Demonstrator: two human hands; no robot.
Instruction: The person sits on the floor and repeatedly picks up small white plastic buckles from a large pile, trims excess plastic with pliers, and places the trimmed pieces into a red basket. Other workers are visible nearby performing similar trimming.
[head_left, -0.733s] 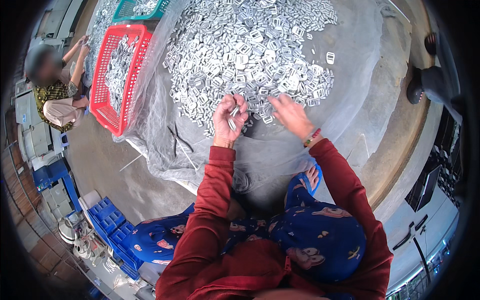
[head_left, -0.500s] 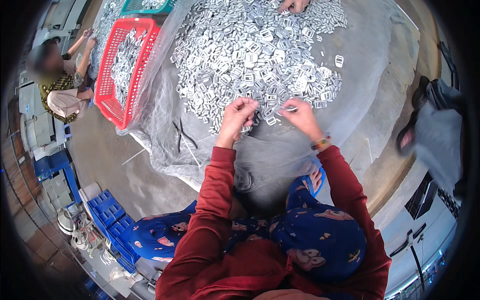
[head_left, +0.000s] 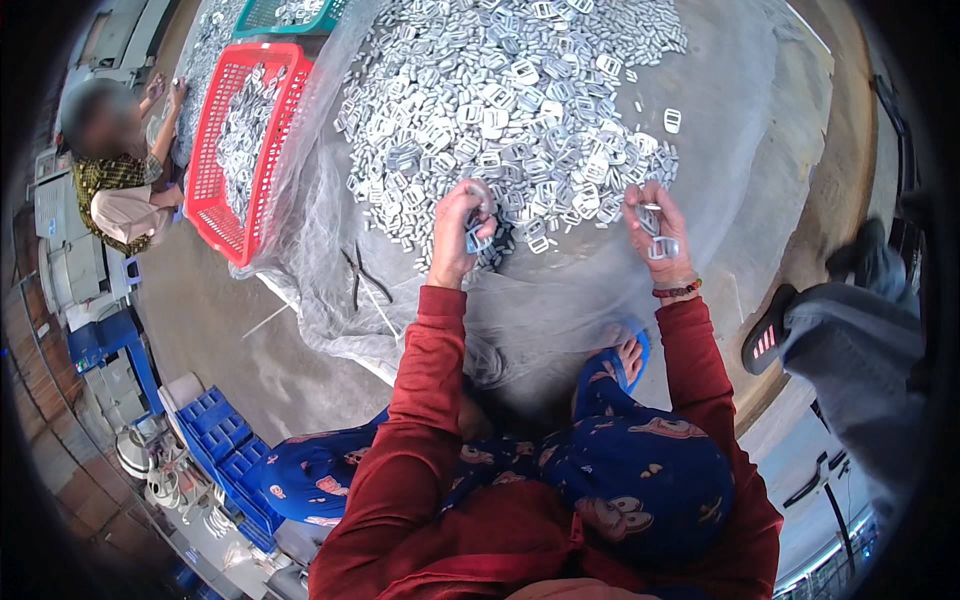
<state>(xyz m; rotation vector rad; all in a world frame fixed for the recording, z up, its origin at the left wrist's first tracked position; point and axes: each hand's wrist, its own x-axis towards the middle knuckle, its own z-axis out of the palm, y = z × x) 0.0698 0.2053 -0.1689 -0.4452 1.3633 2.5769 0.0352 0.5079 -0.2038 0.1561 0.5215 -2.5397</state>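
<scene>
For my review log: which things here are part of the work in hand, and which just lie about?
In use: left hand, right hand, metal buckles, grey sheet.
Lying about: red basket, green basket, blue crates, pliers.

Red plastic basket (head_left: 205, 190) far left of the hands, seated co-worker (head_left: 115, 180) beyond it, blue crates (head_left: 225, 450) below-left, passer-by's shoe (head_left: 768, 330) right.

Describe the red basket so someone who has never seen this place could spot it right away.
Start at the big heap of small pale metal buckles on the grey netting. At its left edge lies the red basket, long, with lattice walls and some buckles inside. The basket beyond it is teal; this one is bright red.
</scene>
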